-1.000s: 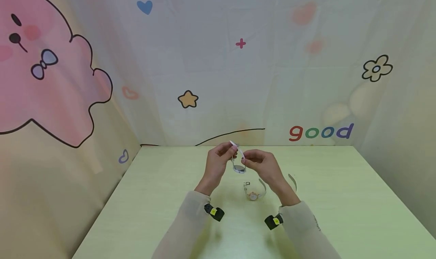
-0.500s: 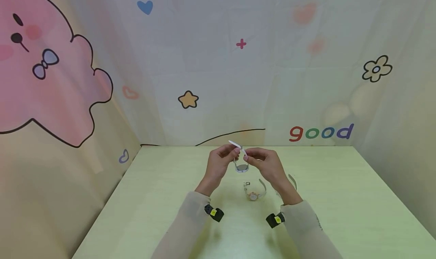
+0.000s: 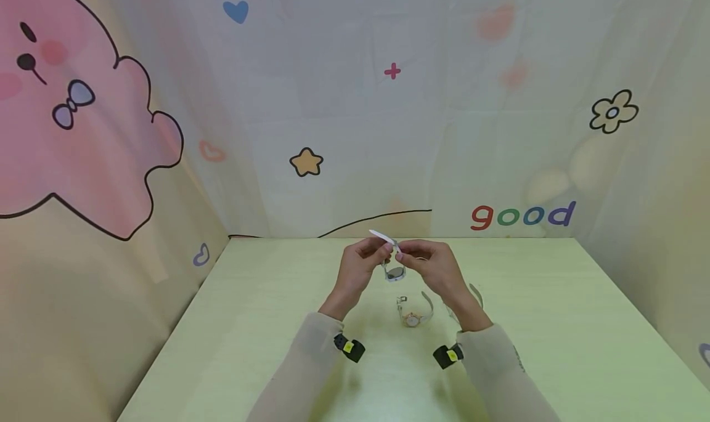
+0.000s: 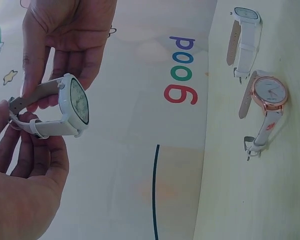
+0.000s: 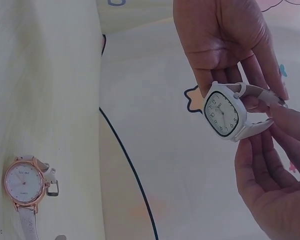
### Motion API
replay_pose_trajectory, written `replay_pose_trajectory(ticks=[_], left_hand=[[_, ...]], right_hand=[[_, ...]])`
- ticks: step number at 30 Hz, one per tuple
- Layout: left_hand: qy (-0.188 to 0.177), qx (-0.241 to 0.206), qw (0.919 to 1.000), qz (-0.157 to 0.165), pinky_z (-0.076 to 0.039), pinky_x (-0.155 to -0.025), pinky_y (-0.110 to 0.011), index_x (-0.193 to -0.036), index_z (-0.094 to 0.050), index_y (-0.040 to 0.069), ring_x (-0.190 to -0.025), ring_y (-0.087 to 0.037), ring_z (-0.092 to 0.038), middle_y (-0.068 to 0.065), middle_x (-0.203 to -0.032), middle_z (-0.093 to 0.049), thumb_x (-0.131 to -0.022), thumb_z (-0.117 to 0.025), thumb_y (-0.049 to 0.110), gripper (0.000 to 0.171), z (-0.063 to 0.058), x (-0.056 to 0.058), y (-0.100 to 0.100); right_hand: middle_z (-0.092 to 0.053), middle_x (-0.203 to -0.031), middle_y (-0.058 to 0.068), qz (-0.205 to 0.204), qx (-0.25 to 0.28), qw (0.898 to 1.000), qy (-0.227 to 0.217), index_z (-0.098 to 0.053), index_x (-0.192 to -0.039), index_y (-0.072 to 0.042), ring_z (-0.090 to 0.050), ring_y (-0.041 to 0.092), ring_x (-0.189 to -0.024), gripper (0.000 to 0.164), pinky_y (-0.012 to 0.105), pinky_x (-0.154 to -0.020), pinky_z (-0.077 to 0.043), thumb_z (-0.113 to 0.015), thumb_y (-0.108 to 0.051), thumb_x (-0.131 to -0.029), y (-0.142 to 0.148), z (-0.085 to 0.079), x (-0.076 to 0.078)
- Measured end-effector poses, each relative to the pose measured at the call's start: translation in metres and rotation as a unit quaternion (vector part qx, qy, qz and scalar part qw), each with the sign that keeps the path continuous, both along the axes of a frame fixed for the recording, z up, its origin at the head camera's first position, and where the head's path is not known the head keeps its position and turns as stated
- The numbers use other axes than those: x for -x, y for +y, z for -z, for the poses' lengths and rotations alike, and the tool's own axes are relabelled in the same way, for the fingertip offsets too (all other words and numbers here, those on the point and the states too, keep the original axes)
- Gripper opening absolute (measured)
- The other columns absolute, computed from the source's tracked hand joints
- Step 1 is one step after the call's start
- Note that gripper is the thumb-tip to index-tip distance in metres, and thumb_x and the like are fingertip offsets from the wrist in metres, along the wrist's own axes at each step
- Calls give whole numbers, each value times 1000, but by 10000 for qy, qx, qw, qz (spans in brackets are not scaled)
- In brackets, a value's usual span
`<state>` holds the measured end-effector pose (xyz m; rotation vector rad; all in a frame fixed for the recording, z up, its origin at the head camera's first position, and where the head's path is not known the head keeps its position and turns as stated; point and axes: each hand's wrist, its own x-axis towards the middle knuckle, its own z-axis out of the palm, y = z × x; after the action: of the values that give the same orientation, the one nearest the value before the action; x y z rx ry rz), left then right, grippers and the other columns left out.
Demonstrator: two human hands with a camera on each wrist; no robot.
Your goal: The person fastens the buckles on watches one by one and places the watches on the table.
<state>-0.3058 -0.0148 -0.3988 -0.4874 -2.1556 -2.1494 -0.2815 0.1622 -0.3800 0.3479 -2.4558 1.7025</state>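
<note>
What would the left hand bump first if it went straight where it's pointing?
Probably the right hand: the left hand, pinching the white watch, points across toward it. The gap between their fingers is hard to judge.

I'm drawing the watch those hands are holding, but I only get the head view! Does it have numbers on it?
Observer: Yes, the right wrist view shows dark numbers on the held white watch.
Operator: Does the rose-gold-rimmed watch have any writing?
Observer: Yes, the right wrist view shows small lettering on its face.
Operator: And what's poking out past the right forearm?
Observer: A third watch; the left wrist view shows its white strap and its face.
</note>
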Motion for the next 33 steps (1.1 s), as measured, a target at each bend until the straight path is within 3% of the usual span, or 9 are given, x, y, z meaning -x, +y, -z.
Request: replay_pose_trajectory(ticks=[18,33], left_hand=[[13,-377,9993,-44,-54,-83,-25,-111,-71,6,-87,-11,-63,0,-98,-70,-93,-68,30,30,0,1,-1],[-38,-246,9997,-14,-55,-86,-28,-111,-71,7,-85,-11,-63,-5,-98,-70,-93,-69,31,31,2,2,-4]], right_hand=[[-71,-114,13,-182,222,9994,-189,-70,-117,-8,-69,24,-103,33,42,-94,-54,-74,-25,-89,0,9,3],[-72,-115,13,-96,46,9999,-45,-72,-114,-8,-67,27,-106,28,45,-95,-54,-71,-23,-91,-1,6,2]])
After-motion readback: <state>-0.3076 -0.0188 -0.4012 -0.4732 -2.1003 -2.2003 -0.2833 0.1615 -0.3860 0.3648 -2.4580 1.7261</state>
